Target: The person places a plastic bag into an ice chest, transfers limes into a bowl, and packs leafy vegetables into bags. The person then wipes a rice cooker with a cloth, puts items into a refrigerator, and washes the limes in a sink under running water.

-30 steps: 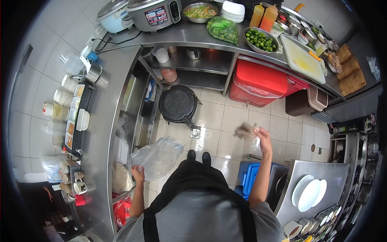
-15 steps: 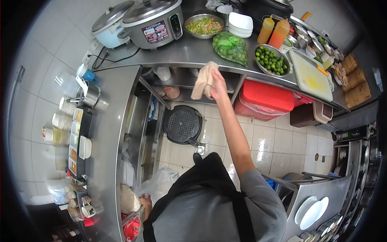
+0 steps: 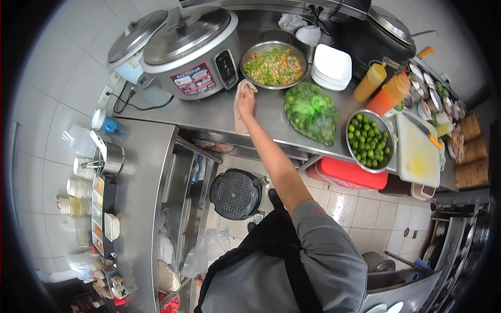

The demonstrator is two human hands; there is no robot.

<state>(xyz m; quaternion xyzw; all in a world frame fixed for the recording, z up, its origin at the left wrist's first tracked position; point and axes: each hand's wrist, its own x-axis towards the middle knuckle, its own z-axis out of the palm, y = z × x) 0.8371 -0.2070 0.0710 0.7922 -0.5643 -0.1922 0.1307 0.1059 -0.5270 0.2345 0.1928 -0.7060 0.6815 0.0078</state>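
Observation:
My right hand [image 3: 246,102] is closed on a beige cloth [image 3: 240,117], which lies on the steel counter [image 3: 203,112] and reaches its front edge. Just behind it are a grey rice cooker [image 3: 195,62] and a metal bowl of chopped vegetables [image 3: 274,65]. Low at the left, my left hand [image 3: 199,279] shows only in part beside a clear plastic bag [image 3: 206,253]; my body hides most of it, and its fingers cannot be made out.
A green bag [image 3: 311,113], a bowl of limes [image 3: 369,141], white plates [image 3: 332,67], sauce bottles [image 3: 370,82] and a cutting board [image 3: 418,151] stand along the counter. A black stool [image 3: 236,194] is on the floor below, near a red bin [image 3: 350,173].
My right hand has carried the cloth from over the floor up onto the counter beside the rice cooker. The view has moved closer to the counter. My left hand still hangs low by the bag.

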